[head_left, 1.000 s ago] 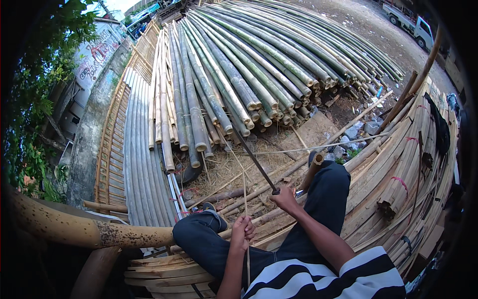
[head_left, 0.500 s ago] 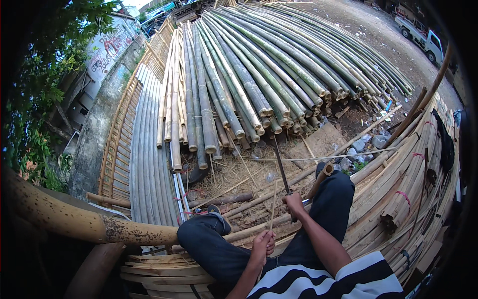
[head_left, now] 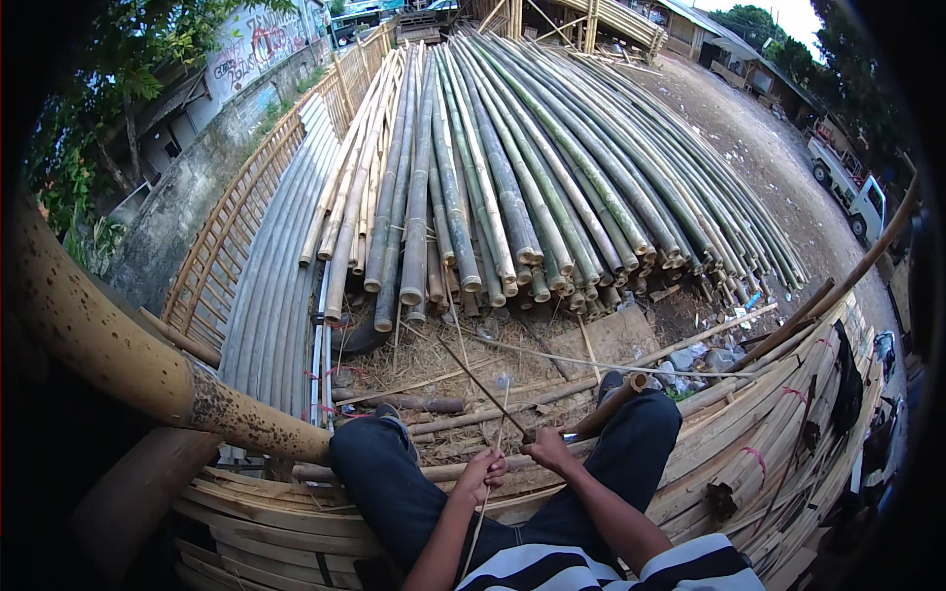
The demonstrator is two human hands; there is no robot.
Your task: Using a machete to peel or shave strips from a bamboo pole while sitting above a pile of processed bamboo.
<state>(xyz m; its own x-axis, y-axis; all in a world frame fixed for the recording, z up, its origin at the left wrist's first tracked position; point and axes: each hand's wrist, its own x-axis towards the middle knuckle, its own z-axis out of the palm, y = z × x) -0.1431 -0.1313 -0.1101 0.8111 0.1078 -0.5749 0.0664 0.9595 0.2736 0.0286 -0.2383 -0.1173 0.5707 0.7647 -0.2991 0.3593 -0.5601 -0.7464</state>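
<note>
And the left hand (head_left: pixel 483 474) pinches a bamboo strip (head_left: pixel 475 537), the right hand (head_left: pixel 548 448) clenches a blade (head_left: pixel 480 382) angled beyond that grip, strip already slim, remaining work unclear!

Red and dark graffiti letters (head_left: pixel 268 37) mark the pale upper-left wall (head_left: pixel 225 87)

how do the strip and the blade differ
The strip is pale; the blade is dark. The strip extends past the left hand on both sides; the blade slants up and left in the picture from the right hand. Both are long and thin.
</note>
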